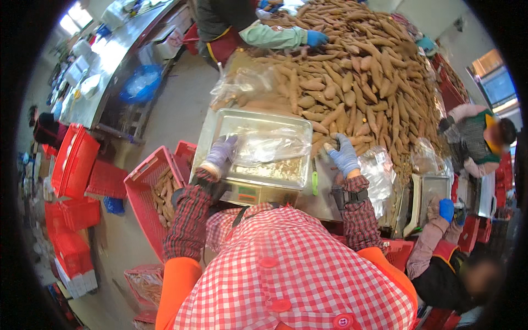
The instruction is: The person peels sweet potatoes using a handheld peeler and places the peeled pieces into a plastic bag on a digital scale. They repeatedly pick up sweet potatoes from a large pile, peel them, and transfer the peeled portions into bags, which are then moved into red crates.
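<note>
In front of me, a metal pan (264, 119) rests on a digital weighing scale (247, 194). A clear plastic bag (268, 146) lies flat in it, over a dirty, wet-looking bottom. My left hand (220, 152), in a pale knitted glove, is at the pan's left side with its fingers on the bag's near end. Beyond the pan's right rim, my right hand (345, 154) is at the near edge of a big heap of sweet potatoes (350, 82). Its thumb and fingers are apart, and no potato shows in its grasp. A green-handled tool (314, 181) lies between pan and hand.
Stacked clear bags (375, 169) lie right of my right hand. A pink crate (144, 198) of sweet potatoes stands at my left. Co-workers work around the heap, one reaching in with a blue-gloved hand (317, 38). Another pan (433, 194) stands at right; red crates (74, 161) stand far left.
</note>
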Demonstrator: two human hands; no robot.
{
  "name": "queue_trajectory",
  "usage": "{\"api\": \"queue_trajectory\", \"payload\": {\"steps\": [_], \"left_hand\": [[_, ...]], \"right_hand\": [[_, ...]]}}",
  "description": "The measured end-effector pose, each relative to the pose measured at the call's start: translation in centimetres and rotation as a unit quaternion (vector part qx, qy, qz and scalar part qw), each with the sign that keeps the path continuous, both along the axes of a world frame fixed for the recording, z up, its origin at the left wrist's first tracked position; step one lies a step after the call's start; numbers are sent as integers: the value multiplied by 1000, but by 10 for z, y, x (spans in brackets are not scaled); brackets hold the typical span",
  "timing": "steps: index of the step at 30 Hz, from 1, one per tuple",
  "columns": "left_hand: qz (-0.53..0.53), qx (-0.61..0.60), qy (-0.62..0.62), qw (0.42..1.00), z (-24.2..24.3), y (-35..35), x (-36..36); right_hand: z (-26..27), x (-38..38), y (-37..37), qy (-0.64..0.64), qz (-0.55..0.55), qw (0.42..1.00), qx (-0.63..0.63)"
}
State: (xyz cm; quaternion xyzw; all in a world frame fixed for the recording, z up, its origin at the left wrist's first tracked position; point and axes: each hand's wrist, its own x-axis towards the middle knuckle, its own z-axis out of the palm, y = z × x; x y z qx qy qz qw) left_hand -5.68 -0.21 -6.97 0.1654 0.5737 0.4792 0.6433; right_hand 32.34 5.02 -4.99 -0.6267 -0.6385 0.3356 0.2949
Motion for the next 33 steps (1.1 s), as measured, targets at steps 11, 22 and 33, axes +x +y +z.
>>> {"api": "queue_trajectory", "payload": {"steps": [11,22,33], "left_hand": [[-227,429,669,562,54,5,10],[-442,180,717,508,-72,67,52],[-564,104,640,511,25,32,44]], "right_hand": [[-116,-2,-15,-373,212,868,-251],[-201,40,-8,-282,260,902,-196],[-67,37,-12,-168,248,924,-238]]}}
